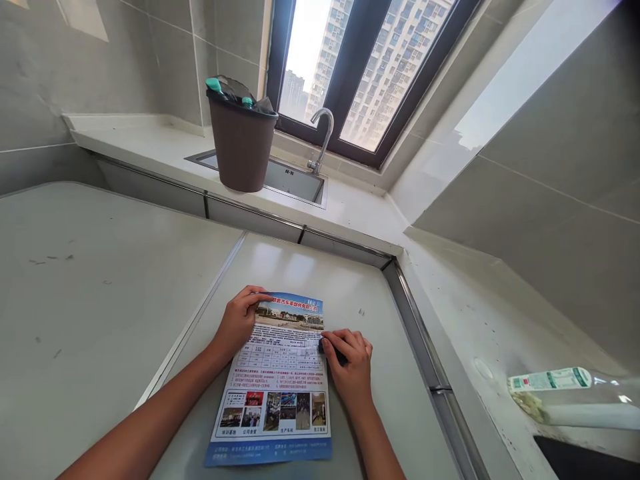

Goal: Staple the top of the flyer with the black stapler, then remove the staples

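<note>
The right hand point(349, 365) pinches a dark object point(340, 353) — mostly hidden by its fingers — over the right edge of the printed flyer point(280, 373); the left hand point(241, 319) presses the flyer's upper-left edge, its grip unclear.

Your table point(130, 287) has a pale, smooth top that catches window glare near its far edge, with a light seam point(197, 310) running across it. Right of that seam you have a printed flyer point(280, 360) lying face up. Small dark marks point(69, 257) dot the surface to your left.
</note>
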`<action>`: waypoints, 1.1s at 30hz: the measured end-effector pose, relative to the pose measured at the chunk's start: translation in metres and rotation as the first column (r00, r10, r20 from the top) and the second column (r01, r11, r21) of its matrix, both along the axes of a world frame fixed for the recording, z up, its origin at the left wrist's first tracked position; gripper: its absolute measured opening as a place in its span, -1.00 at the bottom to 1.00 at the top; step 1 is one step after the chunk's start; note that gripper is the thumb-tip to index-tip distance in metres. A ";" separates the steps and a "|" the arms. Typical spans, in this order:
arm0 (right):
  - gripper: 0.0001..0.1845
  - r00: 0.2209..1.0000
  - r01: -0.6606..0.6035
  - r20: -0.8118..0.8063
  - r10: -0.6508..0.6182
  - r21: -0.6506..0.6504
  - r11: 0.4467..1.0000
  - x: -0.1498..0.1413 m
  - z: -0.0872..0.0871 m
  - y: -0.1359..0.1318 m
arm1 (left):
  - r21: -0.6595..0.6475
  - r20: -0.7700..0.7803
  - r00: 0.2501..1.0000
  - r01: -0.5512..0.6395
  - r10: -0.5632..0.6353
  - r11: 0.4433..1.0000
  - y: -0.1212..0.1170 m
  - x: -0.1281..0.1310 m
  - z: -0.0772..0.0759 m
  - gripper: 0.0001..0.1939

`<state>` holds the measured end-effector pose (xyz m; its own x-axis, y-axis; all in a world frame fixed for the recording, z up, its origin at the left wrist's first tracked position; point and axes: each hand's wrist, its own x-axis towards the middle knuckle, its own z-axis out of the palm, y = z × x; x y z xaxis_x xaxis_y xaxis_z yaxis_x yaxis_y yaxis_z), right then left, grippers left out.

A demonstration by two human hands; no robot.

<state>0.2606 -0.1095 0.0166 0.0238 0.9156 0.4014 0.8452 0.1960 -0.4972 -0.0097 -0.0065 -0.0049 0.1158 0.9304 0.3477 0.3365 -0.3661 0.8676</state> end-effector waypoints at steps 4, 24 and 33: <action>-0.68 1.000 0.009 -0.002 -0.009 -0.001 1.000 -0.001 0.000 -0.001 | 0.004 0.011 1.000 0.005 -0.005 1.000 0.000 0.001 0.000 -0.61; -0.69 1.000 0.003 -0.023 -0.003 -0.004 1.000 0.000 -0.002 0.000 | 0.014 0.027 1.000 0.013 -0.013 1.000 -0.003 0.003 0.002 -0.54; -0.68 1.000 0.009 0.003 -0.009 0.003 1.000 -0.001 -0.001 0.000 | 0.024 0.045 0.999 0.016 -0.017 1.000 -0.002 0.005 0.002 -0.57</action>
